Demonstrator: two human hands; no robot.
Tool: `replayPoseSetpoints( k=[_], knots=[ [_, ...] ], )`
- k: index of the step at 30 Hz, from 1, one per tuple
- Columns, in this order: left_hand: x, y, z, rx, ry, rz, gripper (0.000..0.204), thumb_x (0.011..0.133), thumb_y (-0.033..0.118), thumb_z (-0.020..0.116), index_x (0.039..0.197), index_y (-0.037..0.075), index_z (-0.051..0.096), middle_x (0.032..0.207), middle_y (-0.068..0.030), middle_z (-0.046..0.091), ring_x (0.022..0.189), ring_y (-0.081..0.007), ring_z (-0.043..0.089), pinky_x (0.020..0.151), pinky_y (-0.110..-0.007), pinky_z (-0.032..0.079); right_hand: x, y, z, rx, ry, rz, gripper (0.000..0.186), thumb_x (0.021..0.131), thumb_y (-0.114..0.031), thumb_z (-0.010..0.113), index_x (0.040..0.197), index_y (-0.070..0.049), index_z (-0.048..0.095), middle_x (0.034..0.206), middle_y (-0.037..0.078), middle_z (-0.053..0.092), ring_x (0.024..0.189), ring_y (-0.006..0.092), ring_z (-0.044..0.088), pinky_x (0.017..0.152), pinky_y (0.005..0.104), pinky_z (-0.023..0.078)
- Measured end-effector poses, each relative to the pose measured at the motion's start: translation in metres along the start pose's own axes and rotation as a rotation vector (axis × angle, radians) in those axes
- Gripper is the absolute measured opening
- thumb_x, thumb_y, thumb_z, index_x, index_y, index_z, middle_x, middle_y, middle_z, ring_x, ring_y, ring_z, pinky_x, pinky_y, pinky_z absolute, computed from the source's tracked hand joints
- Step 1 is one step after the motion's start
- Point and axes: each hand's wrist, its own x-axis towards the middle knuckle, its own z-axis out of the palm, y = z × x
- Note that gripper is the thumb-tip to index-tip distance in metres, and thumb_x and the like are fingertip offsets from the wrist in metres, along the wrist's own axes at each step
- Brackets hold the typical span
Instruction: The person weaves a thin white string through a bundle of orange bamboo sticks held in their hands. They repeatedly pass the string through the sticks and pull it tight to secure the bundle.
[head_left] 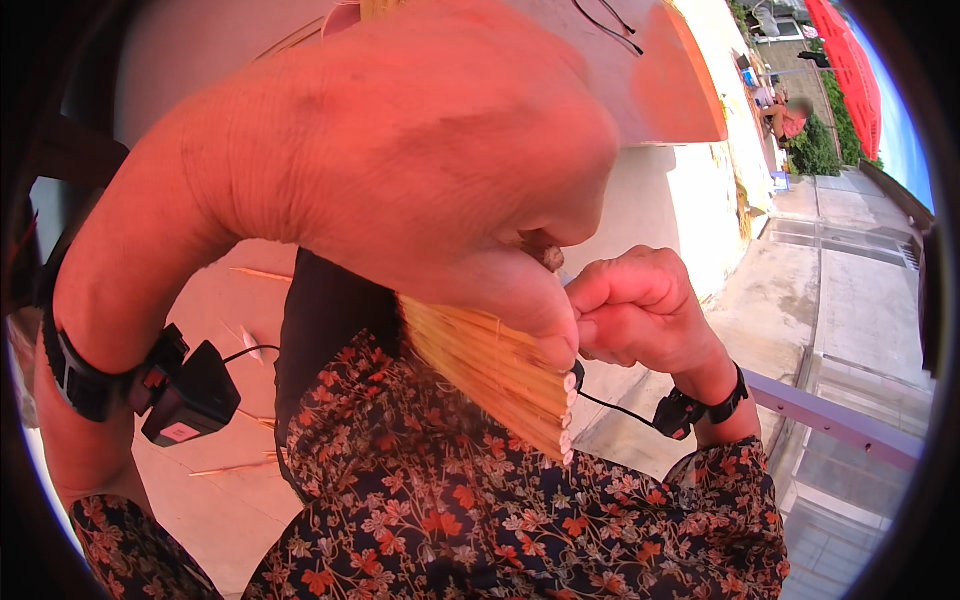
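My left hand (450, 150) fills the upper middle, its fingers curled around a flat bundle of yellow straw-like stalks (480, 360). The thumb presses along the stalks near their cut ends, which show as a row of pale tips beside my lap. Close to that thumb, my right hand (640, 305) is closed in a pinch, its fingertips meeting the left hand's. Whatever it pinches is too small or hidden to make out. The far part of the bundle disappears behind my left hand.
Loose stalks (232, 469) lie on the floor at left. A pale table (670, 90) with a thin black cord-like item (612, 28) stands ahead. Farther right are a metal rail (830, 415), a seated person (787, 122) and a red umbrella (850, 80).
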Motion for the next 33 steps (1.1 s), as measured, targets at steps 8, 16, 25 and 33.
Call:
replayPoseSetpoints(
  k=[8,16,25,33],
  knots=[
    [-0.006,-0.002,0.008,-0.066,0.043,-0.021,0.056,0.064,0.053,0.084,0.057,0.009,0.05,0.058,-0.0028,0.044,0.054,-0.0267,0.052,0.047,-0.04,0.034,-0.01,0.004,0.016,0.059,0.089,0.029,0.009,0.098,-0.001,0.06,0.107,0.0,0.063,0.072,-0.006,0.058,0.063,0.0003,0.045,0.057,0.0194,0.035],
    [-0.01,0.005,0.008,-0.031,0.109,-0.04,0.055,0.064,0.052,0.084,0.057,0.009,0.05,0.058,-0.0028,0.044,0.053,-0.0268,0.052,0.047,-0.04,0.034,-0.005,-0.009,0.029,-0.025,0.129,-0.008,0.005,0.098,-0.002,0.06,0.103,-0.002,0.06,0.07,-0.006,0.053,0.063,0.0009,0.042,0.057,0.0209,0.034],
    [-0.011,-0.006,0.023,-0.041,0.168,-0.028,0.055,0.064,0.052,0.084,0.057,0.009,0.05,0.058,-0.0027,0.045,0.053,-0.0269,0.052,0.047,-0.04,0.034,-0.004,-0.004,0.023,-0.046,0.135,0.032,0.004,0.097,-0.003,0.062,0.1,-0.004,0.06,0.074,-0.005,0.058,0.065,0.0016,0.046,0.059,0.0213,0.037],
    [-0.009,-0.008,0.027,-0.05,0.179,-0.021,0.055,0.065,0.052,0.084,0.057,0.009,0.051,0.058,-0.0026,0.045,0.053,-0.0269,0.052,0.047,-0.04,0.034,-0.01,-0.001,0.012,-0.117,0.085,0.029,0.012,0.097,-0.003,0.063,0.109,-0.003,0.067,0.072,-0.006,0.057,0.064,0.0004,0.045,0.056,0.0211,0.036]
  ],
)
